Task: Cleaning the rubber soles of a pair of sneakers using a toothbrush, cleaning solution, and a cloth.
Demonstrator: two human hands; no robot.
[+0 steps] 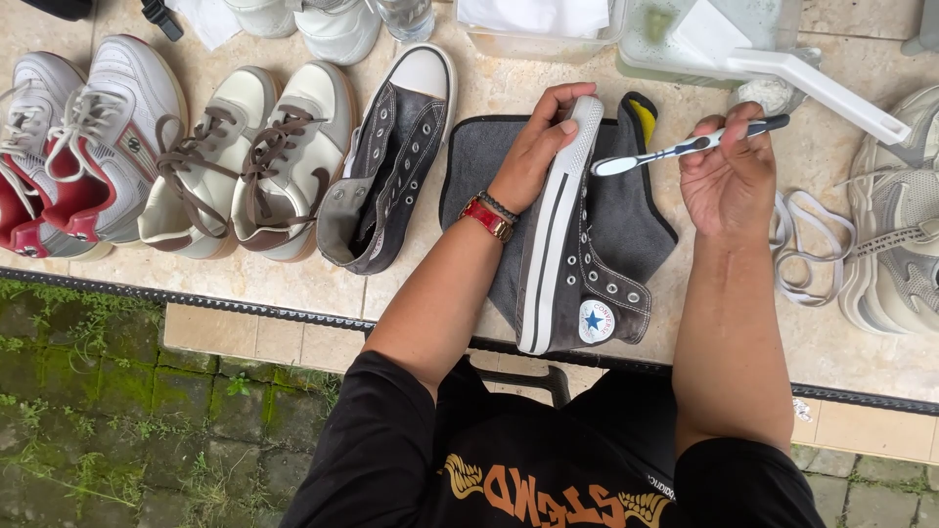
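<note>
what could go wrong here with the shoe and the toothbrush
The left hand steadies the grey high-top shoe only near its toe, so its heel at the ledge's edge might swing or slip off under scrubbing. The toothbrush sits pinched in the right hand fingertips; flicked bristles could spatter the matching grey shoe alongside.

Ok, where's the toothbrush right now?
In the head view the toothbrush is in the right hand, right of centre, its bristle end just beside the white toe of the grey high-top shoe that the left hand steadies.
</note>
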